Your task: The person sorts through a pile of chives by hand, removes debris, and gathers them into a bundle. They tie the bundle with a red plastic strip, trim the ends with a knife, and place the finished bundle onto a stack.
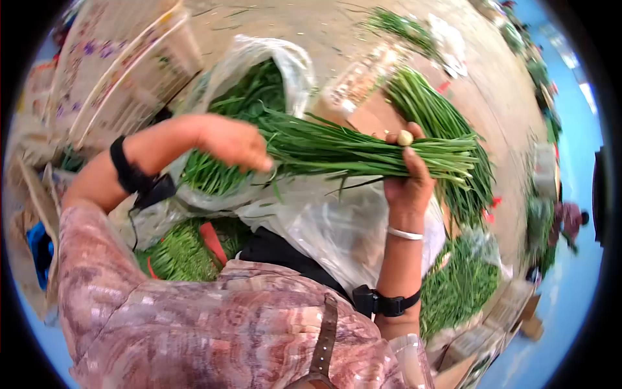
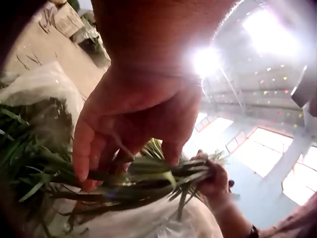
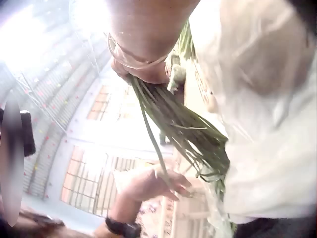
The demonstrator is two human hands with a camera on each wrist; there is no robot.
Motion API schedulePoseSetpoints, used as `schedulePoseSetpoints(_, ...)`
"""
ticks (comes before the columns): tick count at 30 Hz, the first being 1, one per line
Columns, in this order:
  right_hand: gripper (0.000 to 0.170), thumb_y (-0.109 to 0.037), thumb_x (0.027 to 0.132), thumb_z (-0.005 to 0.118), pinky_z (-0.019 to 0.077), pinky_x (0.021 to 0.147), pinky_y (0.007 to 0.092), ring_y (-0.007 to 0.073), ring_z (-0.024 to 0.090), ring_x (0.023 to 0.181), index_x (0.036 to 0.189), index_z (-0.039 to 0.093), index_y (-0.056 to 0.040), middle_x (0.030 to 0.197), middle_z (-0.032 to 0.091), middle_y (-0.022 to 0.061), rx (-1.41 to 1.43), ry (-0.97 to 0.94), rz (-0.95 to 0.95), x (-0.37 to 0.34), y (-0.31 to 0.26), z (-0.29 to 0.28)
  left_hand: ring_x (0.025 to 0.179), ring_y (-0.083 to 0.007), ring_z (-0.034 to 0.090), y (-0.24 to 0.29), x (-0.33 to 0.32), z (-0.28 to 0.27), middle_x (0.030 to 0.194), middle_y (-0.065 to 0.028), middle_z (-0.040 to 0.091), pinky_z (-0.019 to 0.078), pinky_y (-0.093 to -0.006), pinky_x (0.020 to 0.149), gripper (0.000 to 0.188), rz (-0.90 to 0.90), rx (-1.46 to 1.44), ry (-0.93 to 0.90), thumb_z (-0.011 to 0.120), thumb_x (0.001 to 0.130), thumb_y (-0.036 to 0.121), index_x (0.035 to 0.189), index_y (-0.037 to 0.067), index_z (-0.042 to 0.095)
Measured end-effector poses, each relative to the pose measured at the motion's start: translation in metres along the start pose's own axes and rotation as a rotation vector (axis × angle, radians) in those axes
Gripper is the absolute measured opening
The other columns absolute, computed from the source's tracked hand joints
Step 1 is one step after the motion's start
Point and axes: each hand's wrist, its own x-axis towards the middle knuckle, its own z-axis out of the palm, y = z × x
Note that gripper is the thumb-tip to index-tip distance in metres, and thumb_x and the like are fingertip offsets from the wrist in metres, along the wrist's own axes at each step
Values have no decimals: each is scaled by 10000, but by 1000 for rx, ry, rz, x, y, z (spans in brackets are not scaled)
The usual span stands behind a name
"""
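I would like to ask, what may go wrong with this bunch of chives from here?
The right hand grips the bunch of chives near its pale ends, so the long leafy part might fan out or droop.

One loose blade hangs apart from the rest; it could slip free and perhaps drop on the translucent plastic below.

The left hand is by the leafy end, so a hard pull there might tear or bend leaves.

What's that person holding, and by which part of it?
The right hand grips a bunch of long green leaves near its pale stem ends; whether the left hand pinches any, I can't tell.
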Motion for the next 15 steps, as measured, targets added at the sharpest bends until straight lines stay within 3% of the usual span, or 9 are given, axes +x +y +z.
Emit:
schedulePoseSetpoints(4, 483, -49, 745, 561, 364, 989, 517, 241, 532, 941, 1211, 448, 13, 953, 551, 90, -25, -23, -69, -35, -98, -28, 959, -321, 579, 62, -4, 18, 1028, -203, 594, 467, -368, 824, 504, 460, 236, -194, 622, 829, 375, 1104, -41, 552)
schedulePoseSetpoints(5, 477, -39, 744, 553, 366, 985, 522, 244, 532, 938, 1207, 449, 15, 947, 548, 82, -68, 18, -91, -45, -120, -37, 908, -330, 592, 76, 0, 18, 1028, -191, 594, 479, -374, 798, 532, 726, 319, -187, 648, 805, 383, 1126, -29, 544)
schedulePoseSetpoints(6, 475, -25, 712, 551, 436, 917, 515, 274, 572, 896, 1171, 452, 47, 919, 571, 160, -93, 136, -145, -55, -137, -42, 934, -324, 592, 101, -5, 13, 1054, -179, 591, 479, -380, 807, 560, 823, 410, -169, 681, 770, 400, 1113, -23, 553)
schedulePoseSetpoints(8, 465, -14, 719, 545, 449, 896, 526, 286, 580, 886, 1171, 453, 43, 926, 573, 167, -102, 152, -198, -78, -163, -46, 1015, -301, 571, 149, -14, -1, 1103, -186, 576, 473, -372, 832, 636, 953, 443, -49, 735, 705, 428, 1116, -22, 553)
schedulePoseSetpoints(10, 449, -1, 730, 534, 447, 898, 532, 293, 583, 881, 1172, 458, 33, 935, 574, 166, -54, 161, -201, -94, -175, -44, 1109, -275, 528, 187, 5, -16, 1210, -183, 529, 425, -421, 913, 860, 1149, 79, 45, 762, 620, 524, 1219, -27, 483)
schedulePoseSetpoints(11, 438, 1, 740, 528, 445, 902, 534, 298, 584, 884, 1172, 461, 30, 944, 578, 168, -64, 146, -188, -99, -178, -38, 1145, -208, 494, 211, 36, 3, 1285, -126, 483, 458, -345, 833, 951, 1367, -377, 130, 750, 633, 511, 1344, 16, 358)
schedulePoseSetpoints(13, 426, -2, 750, 525, 446, 905, 528, 296, 580, 898, 1170, 465, 34, 949, 580, 174, 37, 99, -194, -103, -180, -32, 1233, -208, 380, 246, 111, -2, 1339, -124, 410, 347, -376, 976, 941, 1270, -85, 144, 602, 730, 594, 1394, 27, 251)
schedulePoseSetpoints(14, 419, -9, 758, 525, 452, 905, 516, 293, 581, 898, 1171, 469, 30, 934, 586, 176, 39, 84, -216, -97, -174, -28, 1215, -203, 391, 246, 143, 3, 1317, -98, 429, 352, -358, 971, 835, 1194, -164, -207, 577, 779, 537, 1372, 21, 297)
schedulePoseSetpoints(15, 411, -1, 755, 524, 462, 896, 505, 296, 587, 882, 1162, 475, 24, 910, 591, 171, 76, 50, -260, -95, -174, -24, 1181, -196, 425, 243, 170, 28, 1279, -94, 470, 366, -346, 962, 790, 971, -350, -336, 562, 789, 559, 1335, 26, 358)
